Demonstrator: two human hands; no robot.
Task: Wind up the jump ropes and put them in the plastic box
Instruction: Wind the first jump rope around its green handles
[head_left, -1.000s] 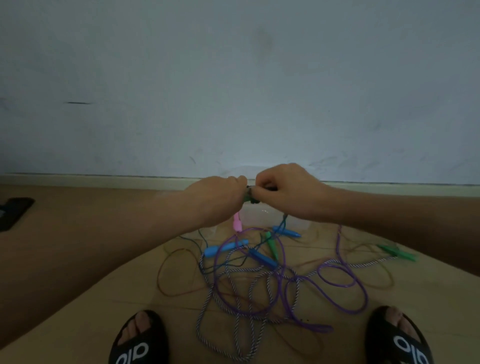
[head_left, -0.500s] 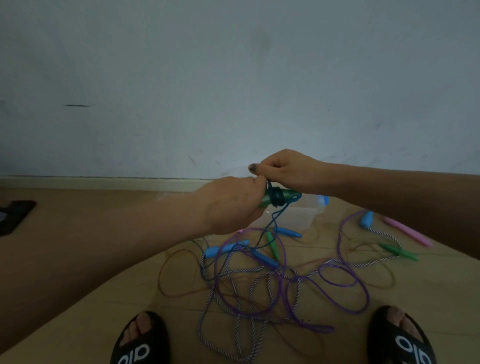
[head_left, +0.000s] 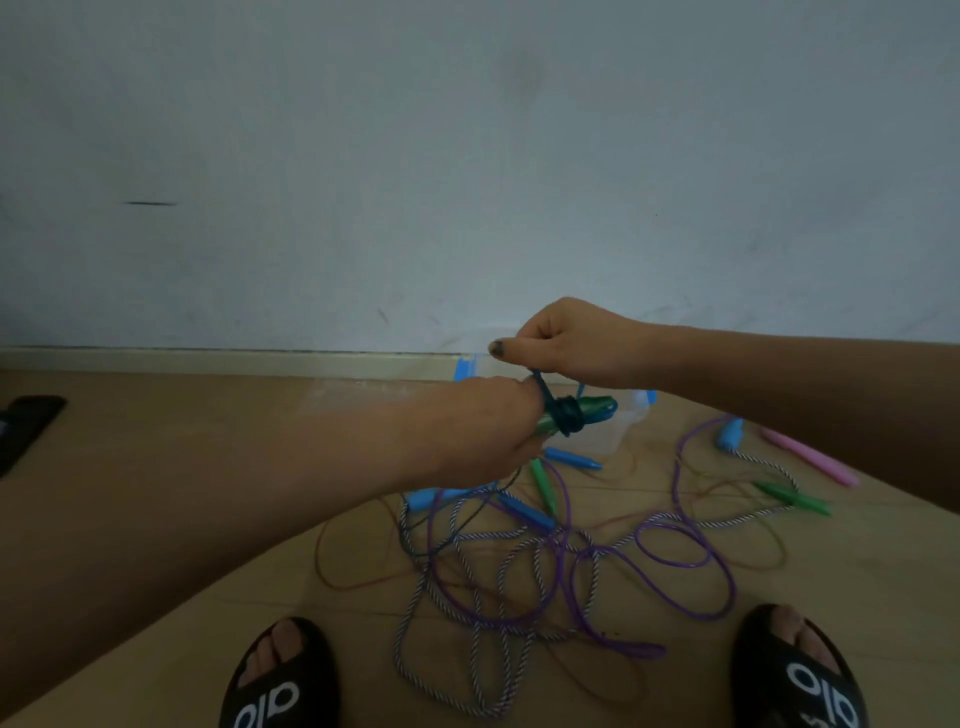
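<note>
Left hand (head_left: 488, 431) grips the green plastic jump-rope handles (head_left: 582, 413) above the floor; right hand (head_left: 566, 345) pinches their limp, thin dark-blue cord (head_left: 540, 387). Light; likely best held by the stiff handles.

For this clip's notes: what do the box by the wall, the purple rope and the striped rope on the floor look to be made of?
Plastic box: clear, glossy plastic with blue clips; the floor shows through its wall.
Purple rope: likely smooth PVC or vinyl cord; it glints and holds rounded loops.
Striped rope: seems to be twisted fibre cord, matte, with a dark-and-white spiral pattern.
The dim light leaves the finer texture unclear.
</note>
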